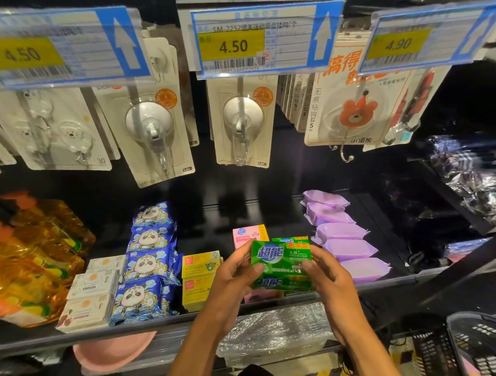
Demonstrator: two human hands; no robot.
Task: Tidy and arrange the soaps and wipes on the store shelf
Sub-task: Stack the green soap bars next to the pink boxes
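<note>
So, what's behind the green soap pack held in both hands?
Behind the green soap pack, gripped by the left hand and right hand, the top of a second green pack and a pink soap box show. Their lower parts are covered.

The left forearm (pixel 196 343) and right forearm (pixel 361 336) rise bare from the bottom edge, converging ahead of the person. The left hand (pixel 233 278) and right hand (pixel 328 275) face each other, thumbs on top, gripping opposite ends of a green soap pack (pixel 281 261).
</note>
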